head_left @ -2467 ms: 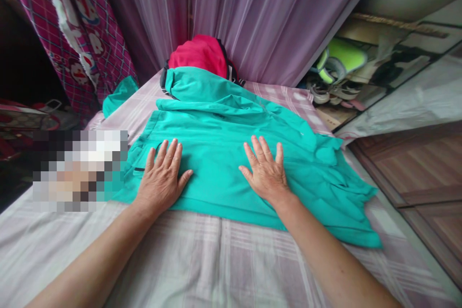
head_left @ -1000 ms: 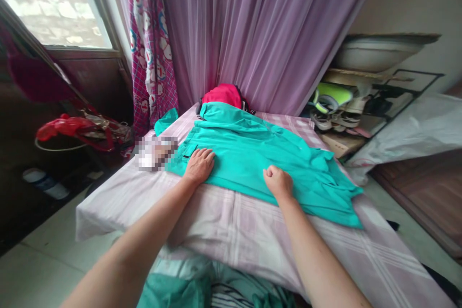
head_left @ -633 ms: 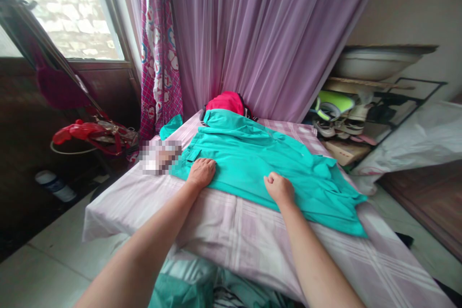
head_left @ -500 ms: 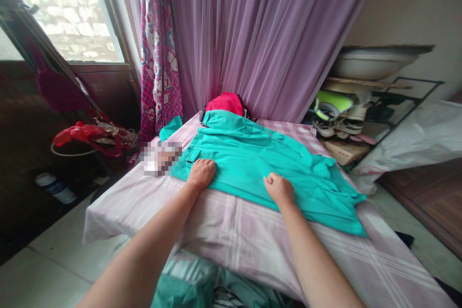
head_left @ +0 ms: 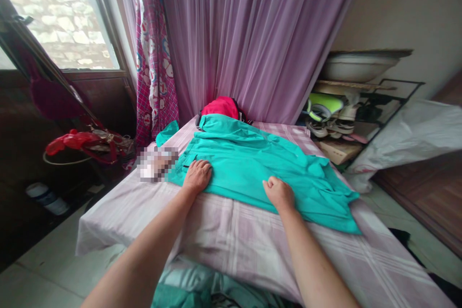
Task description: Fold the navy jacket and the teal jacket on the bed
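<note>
A turquoise garment (head_left: 234, 166) lies spread across the table, its surface fairly flat with wrinkles toward the right end. My left hand (head_left: 198, 175) rests palm down on its left part, fingers laid out on the cloth beside a small dark slit. Farther right, my right hand (head_left: 279, 193) is closed in a fist against the near part of the garment. The cloth around the fist lies flat, with no fabric seen bunched in the fingers. Under the garment is a pale pink checked tablecloth (head_left: 231, 231).
A red bag (head_left: 221, 107) sits at the table's back, before a purple curtain (head_left: 231, 33). A blurred patch covers something left of the garment. Shoes fill a rack (head_left: 388, 91) at right, near a white plastic bag (head_left: 407, 134). More turquoise cloth (head_left: 180, 293) lies below the table's front edge.
The view has shifted slightly, so the scene sits a little farther left. Both hands keep nearly the same places on the garment, the left still flat and the right still closed.
</note>
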Available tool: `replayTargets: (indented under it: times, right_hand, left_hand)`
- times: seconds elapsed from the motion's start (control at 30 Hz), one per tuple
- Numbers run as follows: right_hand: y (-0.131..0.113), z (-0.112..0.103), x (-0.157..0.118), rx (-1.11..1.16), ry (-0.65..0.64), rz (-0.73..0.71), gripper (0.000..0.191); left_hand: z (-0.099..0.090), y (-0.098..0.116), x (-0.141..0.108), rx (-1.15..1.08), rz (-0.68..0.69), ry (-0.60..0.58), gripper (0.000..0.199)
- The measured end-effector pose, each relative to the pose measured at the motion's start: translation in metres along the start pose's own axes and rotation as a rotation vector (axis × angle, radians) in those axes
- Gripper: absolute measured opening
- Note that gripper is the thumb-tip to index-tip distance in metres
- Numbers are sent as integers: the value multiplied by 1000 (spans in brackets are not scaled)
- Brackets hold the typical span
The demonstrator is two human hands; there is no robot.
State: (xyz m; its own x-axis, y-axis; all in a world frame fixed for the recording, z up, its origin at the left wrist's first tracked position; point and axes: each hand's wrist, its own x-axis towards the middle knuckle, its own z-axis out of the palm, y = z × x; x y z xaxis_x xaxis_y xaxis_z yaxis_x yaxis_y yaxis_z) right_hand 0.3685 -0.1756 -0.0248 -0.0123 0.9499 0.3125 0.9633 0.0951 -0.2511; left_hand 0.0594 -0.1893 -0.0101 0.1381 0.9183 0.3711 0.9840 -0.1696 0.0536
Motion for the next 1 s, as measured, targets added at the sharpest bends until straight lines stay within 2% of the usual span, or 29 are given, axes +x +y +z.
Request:
replayTargets:
  times: [0.07,0.17,0.23,0.27,0.33,0.4,0.47,0.5,0.6,0.7,0.77,0.83,0.93,1.0]
  right_hand:
    - [3,3,1,20,12,4,25]
    - [3,5,2,70,179,-70,24]
    - [-2,4,1,94,298,-184,37]
    - [-5,4,0,91,315,-241,44]
    - [-11,5,-2,55,231,-332,51]
    - [-15,9,-5,0,45,-353,52]
    - [-14,13,-6,-50,-106,-291,54]
    - [-12,14,-5,-70,-140,-237,56]
    - [-1,11,-2,-109,-172,-77,61]
    - [9,0,2,-141,-265,72,64]
    - [7,-7,2,-162,-285,121,64]
    - [-1,-13,0,-164,-223,83,63]
    - [-18,-14,-4,-123,-108,-94,61]
    - [-28,-11,-7,-91,-145,-207,58]
  left_hand:
    - [3,-2,0,-6,-38,24,36]
    - [9,-5,2,-37,-74,-24,40]
    - [10,-6,3,-47,-78,-55,42]
    - [11,-6,3,-48,-76,-58,42]
    - [10,-6,3,-47,-70,-60,43]
    - [9,-6,2,-43,-71,-68,44]
    - [8,-5,2,-39,-77,-73,43]
    - [8,-5,2,-38,-77,-69,43]
    - [9,-5,2,-33,-74,-56,43]
    - [11,-6,3,-20,-78,-67,44]
    - [11,-6,4,-15,-81,-71,44]
    - [12,-7,4,-16,-81,-67,44]
    - [12,-7,4,-24,-75,-57,44]
    - [13,-8,5,-26,-73,-49,44]
